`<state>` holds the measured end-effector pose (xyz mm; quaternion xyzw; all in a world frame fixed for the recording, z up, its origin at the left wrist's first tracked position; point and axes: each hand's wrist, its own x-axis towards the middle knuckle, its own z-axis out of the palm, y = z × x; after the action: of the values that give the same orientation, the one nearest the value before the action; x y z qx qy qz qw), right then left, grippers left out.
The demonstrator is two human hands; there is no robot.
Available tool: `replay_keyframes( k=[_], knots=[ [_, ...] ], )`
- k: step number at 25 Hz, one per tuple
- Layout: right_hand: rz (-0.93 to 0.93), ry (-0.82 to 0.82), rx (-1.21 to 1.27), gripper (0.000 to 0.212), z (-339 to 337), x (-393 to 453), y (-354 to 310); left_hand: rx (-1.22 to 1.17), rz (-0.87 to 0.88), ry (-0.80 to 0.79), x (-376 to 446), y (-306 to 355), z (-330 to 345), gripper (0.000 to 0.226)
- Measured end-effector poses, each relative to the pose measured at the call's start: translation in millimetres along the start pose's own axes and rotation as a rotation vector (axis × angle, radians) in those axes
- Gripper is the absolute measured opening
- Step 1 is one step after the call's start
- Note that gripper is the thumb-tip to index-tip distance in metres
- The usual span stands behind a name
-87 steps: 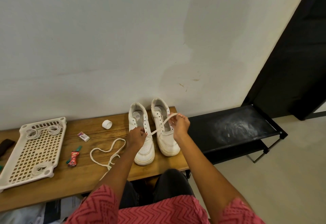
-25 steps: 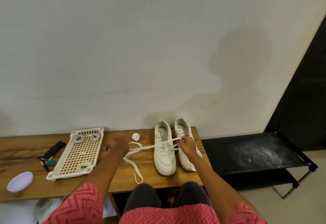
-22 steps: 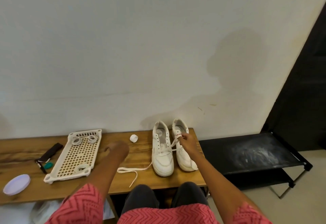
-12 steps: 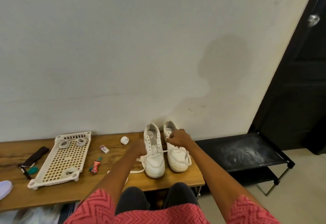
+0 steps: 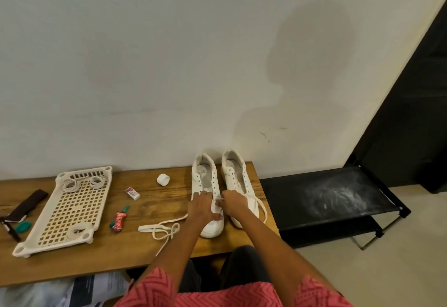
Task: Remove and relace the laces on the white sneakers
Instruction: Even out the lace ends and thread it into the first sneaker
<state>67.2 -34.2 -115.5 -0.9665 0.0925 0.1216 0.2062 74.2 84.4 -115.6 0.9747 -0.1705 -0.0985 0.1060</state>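
Both white sneakers sat side by side at the right end of the wooden bench (image 5: 72,265), heels toward the wall (image 5: 169,65), toes toward me. My left hand (image 5: 202,207) rested on the forefoot of the left sneaker (image 5: 205,181), pressing it down; whether its fingers also pinched lace I couldn't tell. My right hand (image 5: 233,202) was at the low eyelets between the two shoes, fingertips pinched on what looked like a lace end; too small to be sure. The loose lace (image 5: 164,228) lay in slack loops on the bench just left of the left sneaker. A second lace (image 5: 261,207) drooped off the outer side of the right sneaker (image 5: 235,176) near the bench's right edge. Lace judged light, limp, flat and a bit slippery, so best grabbed at the stiff tip for threading, not mid-length. Sneakers light, soft uppers, would slide unless held at the toe. Room: right sneaker close to the bench's right edge, and the black rack (image 5: 326,193) sat lower beyond it, so a hard pull rightward could drag the shoe off. Open bench to the left for laying out slack, up to the red tube (image 5: 119,219), eraser (image 5: 132,193), white cap (image 5: 163,179) and perforated tray (image 5: 65,207).
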Motion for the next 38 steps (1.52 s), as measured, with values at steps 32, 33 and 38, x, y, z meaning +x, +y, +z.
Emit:
replay_keyframes(
  k=[32, 33, 38],
  knots=[
    [-0.011, 0.269, 0.331, 0.039, -2, -18, 13, -0.341, -0.349, 0.131, -29, -62, 30, 0.020],
    [-0.042, 0.299, 0.338, 0.034, -3, -18, 7, -0.395, -0.320, 0.136, -28, -63, 18, 0.018],
    [-0.372, -0.016, 0.319, 0.038, -7, -20, -36, -0.650, -0.076, 0.176, -25, -42, -48, 0.007]
  ],
)
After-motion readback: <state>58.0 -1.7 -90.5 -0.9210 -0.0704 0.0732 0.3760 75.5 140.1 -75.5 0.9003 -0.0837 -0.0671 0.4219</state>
